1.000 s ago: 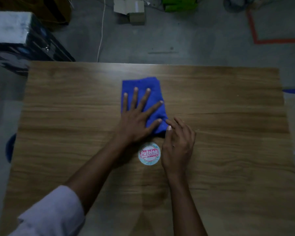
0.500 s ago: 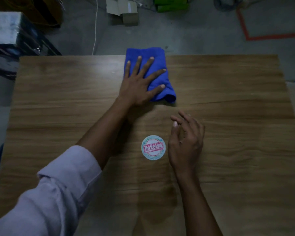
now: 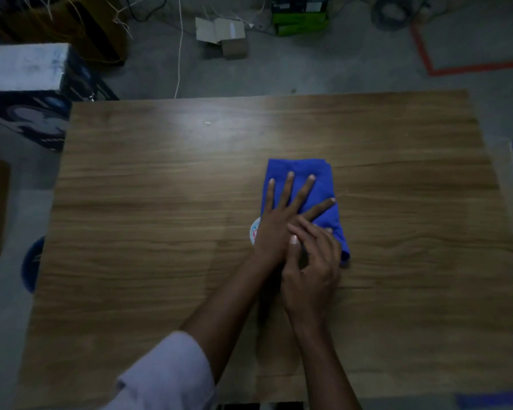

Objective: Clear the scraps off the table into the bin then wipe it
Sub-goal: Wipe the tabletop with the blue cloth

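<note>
The left hand (image 3: pixel 279 223) lies flat, palm down, on a folded bright-blue cloth (image 3: pixel 299 165). Its fingers are straight and spread, pointing toward the far edge of the brown wood-grain table (image 3: pixel 131 232). Its forearm crosses the table from the near edge, coming out of a pale rolled-up sleeve (image 3: pixel 166 377). The right hand (image 3: pixel 311 273) comes in from the near edge too and sits partly over the left hand's thumb side. Its fingers are bent and its fingertips reach the cloth's near end. I cannot tell whether they pinch the fabric or only rest on it.

On the floor beyond the table's far edge stands a small open cardboard box (image 3: pixel 219 32), flaps up, its inside not visible. Next to it is a green-and-black carton (image 3: pixel 299 20). Off the table's left edge a dark-blue round object (image 3: pixel 31 261) shows only as a curved sliver, and nothing of its contents can be seen.

The cloth lies on the table a little right of the middle. It is a long rectangle running from near to far, smooth at the far end and bunched at the near corner. A round pale disc with pink print (image 3: pixel 253 232) peeps out from under the left hand on the table's surface. A tiny pale fleck (image 3: pixel 207 123) lies near the table's far edge
</note>
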A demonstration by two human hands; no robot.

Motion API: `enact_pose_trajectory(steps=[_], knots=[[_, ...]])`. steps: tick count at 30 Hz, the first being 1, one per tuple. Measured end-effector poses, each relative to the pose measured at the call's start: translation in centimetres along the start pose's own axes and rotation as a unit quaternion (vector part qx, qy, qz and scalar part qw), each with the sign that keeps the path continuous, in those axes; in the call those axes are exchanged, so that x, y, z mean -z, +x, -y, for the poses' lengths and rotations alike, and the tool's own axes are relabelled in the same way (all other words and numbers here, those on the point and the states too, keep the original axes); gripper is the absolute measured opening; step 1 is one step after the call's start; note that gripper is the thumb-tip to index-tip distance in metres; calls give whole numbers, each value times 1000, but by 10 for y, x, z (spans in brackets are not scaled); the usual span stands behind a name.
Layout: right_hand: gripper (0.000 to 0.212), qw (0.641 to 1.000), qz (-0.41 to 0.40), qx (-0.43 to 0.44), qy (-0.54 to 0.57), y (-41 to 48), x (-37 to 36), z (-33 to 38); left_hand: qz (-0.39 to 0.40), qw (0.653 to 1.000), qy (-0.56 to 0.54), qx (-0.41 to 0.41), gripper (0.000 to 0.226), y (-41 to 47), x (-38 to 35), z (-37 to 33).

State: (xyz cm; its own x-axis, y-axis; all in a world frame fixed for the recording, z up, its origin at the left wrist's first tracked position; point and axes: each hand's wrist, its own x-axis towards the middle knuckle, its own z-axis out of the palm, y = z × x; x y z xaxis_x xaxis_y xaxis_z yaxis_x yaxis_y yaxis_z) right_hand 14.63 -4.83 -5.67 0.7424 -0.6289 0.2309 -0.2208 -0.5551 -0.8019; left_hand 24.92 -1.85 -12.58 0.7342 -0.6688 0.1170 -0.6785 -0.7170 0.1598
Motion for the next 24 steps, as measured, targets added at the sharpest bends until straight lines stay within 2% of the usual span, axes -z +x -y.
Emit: enact_pose_trajectory(steps=[5,9,12,15,19,22,24], knots=[[22,999,-24,-3,-22,8,-1,-19,-22,1000,7,-11,62,50,0,46],[23,999,-28,-8,-30,14,-1,-25,11,998,-2,69,66,63,16,102],[23,999,-28,-15,-26,10,3,-26,32,993,9,115,65,32,24,117],[22,999,-41,-33,-14,3,9,-20,19,993,18,115,65,-23,28,87],[22,997,-57,-48,-1,-3,21,-11,16,998,-22,60,68,-95,29,3],[23,997,-55,-58,-1,-7,26,-6,19,998,-55,4,74,-106,19,-47],[24,997,-51,-50,-4,-11,26,-9,23,999,-43,-19,67,-83,12,-47]])
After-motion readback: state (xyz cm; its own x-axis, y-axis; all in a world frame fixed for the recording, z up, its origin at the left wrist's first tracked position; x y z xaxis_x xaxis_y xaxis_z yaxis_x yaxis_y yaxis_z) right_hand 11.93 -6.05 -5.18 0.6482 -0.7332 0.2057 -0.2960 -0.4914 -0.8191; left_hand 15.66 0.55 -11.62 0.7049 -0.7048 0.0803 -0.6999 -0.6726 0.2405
